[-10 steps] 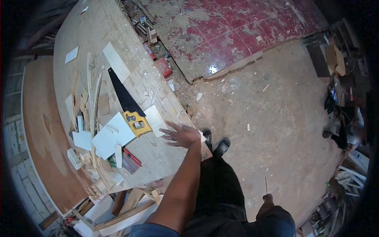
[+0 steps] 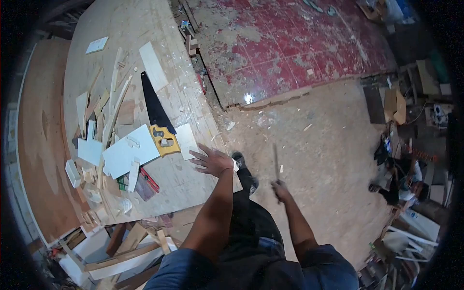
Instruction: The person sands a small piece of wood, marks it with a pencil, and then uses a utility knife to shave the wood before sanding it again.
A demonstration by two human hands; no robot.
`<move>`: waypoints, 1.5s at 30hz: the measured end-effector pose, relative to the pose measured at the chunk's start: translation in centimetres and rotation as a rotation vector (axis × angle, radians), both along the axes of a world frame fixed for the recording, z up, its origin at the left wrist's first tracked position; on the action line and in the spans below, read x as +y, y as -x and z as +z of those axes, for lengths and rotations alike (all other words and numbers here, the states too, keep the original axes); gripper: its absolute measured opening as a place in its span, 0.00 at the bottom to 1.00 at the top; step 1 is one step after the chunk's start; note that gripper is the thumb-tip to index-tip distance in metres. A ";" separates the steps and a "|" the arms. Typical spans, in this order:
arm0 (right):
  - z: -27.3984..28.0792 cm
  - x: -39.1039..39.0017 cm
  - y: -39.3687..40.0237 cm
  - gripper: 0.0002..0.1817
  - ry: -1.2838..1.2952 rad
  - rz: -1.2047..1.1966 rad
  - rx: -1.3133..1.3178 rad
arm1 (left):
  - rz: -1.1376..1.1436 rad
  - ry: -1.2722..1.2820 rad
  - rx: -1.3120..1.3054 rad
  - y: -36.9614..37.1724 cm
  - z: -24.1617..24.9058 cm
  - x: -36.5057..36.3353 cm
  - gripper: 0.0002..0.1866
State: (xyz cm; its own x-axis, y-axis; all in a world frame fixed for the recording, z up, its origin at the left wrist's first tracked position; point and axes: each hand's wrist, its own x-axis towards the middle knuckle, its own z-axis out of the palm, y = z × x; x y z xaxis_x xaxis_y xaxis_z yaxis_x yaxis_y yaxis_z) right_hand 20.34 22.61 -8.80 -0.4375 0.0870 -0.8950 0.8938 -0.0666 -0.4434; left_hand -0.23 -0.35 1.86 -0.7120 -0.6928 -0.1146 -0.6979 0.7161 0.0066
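My left hand point(image 2: 212, 161) lies with fingers spread on the edge of the wooden worktable point(image 2: 183, 191), its fingertips beside a pale board piece point(image 2: 186, 140). A small white piece point(image 2: 236, 165) shows by the wrist, partly hidden. Out over the floor, my right hand point(image 2: 280, 190) is closed around a long, thin, dark tool point(image 2: 276, 162) that points up and away; blur hides its exact kind. Left of the pale piece rests a handsaw point(image 2: 165, 140) with a yellow handle and black blade. Its handle touches or overlaps a white board point(image 2: 130, 151).
Wood strips point(image 2: 116, 116), a red tool point(image 2: 149, 180) and offcuts point(image 2: 90, 174) clutter the table's left side. Scrap wood point(image 2: 125, 256) is piled below its near edge. Another person point(image 2: 401, 181) sits at the far right. A raised red tiled floor point(image 2: 290, 43) lies ahead.
My right hand has swung forward and left with the thin tool, closer to the table. My left hand stays on the table edge while the view shifts.
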 end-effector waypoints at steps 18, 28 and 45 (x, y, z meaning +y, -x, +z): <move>16.1 -9.4 19.2 0.07 -0.034 0.457 0.432 | -0.061 -0.444 0.259 -3.0 1.1 -5.1 0.30; 23.9 -8.6 26.7 0.09 0.277 0.837 0.595 | -0.026 -1.303 0.744 -6.5 13.0 -4.0 0.28; 29.1 -8.2 27.5 0.07 0.481 1.110 0.454 | 0.256 -0.901 1.426 -7.6 16.9 4.6 0.10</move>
State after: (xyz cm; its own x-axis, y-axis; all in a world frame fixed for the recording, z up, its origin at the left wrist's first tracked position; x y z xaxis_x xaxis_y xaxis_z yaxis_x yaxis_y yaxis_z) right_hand -7.17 14.44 20.29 -0.3393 -0.8041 -0.4881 0.3500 0.3737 -0.8590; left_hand 7.40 4.22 18.79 -0.4789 -0.8745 0.0768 0.1314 0.0152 0.9912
